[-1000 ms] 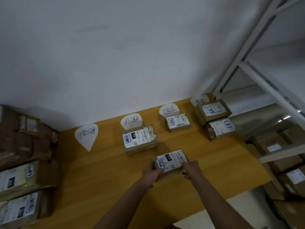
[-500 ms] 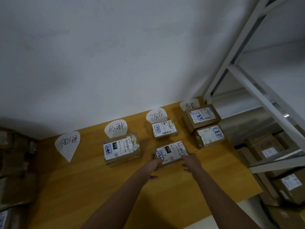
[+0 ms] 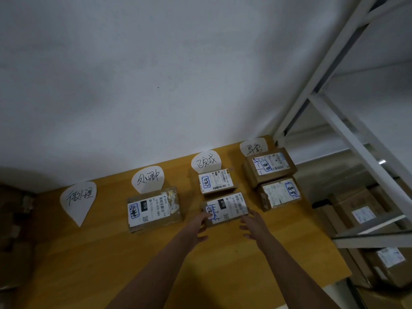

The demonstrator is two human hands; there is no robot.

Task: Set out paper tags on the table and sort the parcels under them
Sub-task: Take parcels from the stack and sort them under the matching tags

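Four handwritten paper tags are laid along the far edge of the yellow desk (image 3: 89, 264). Nothing is set under the leftmost tag (image 3: 78, 200). One parcel (image 3: 153, 209) is placed under the second tag (image 3: 148, 179). Under the third tag (image 3: 206, 161) a small parcel (image 3: 215, 181) is lined up, and just in front of it another parcel (image 3: 226, 208) is touched at its near left corner by the spread left hand (image 3: 199, 226), while the right hand (image 3: 254, 224) is held open beside its right end. Two parcels (image 3: 268, 167) (image 3: 279, 192) are seen under the fourth tag (image 3: 253, 147), beside white shelving (image 3: 334, 121).
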